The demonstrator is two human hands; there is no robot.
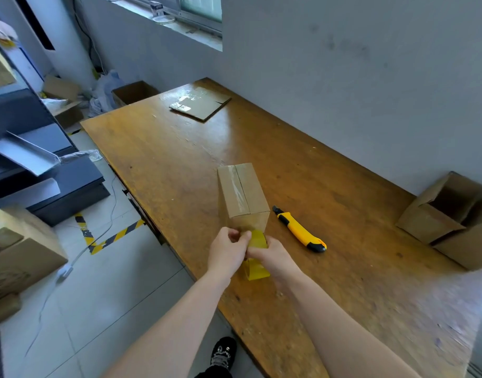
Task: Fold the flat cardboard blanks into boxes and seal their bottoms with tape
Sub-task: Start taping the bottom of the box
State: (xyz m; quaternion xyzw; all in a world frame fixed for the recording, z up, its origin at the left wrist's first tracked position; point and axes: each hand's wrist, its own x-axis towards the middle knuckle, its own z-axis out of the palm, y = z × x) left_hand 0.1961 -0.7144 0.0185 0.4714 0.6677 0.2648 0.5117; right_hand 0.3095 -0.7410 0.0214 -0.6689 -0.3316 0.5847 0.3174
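A folded cardboard box (244,190) stands on the wooden table (179,148) with its taped bottom facing up; a clear tape strip runs along its seam. Yellowish tape (257,238) stretches from the box's near face down to the tape roll (257,270) below my hands. My left hand (227,251) pinches the tape at the box's near edge. My right hand (271,255) grips the tape roll just beside it. A stack of flat cardboard blanks (200,105) lies at the table's far end.
A yellow utility knife (299,229) lies right of the box. Finished open boxes (447,216) sit at the table's right side by the wall. More cartons (19,252) and dark shelving (30,148) stand on the floor to the left.
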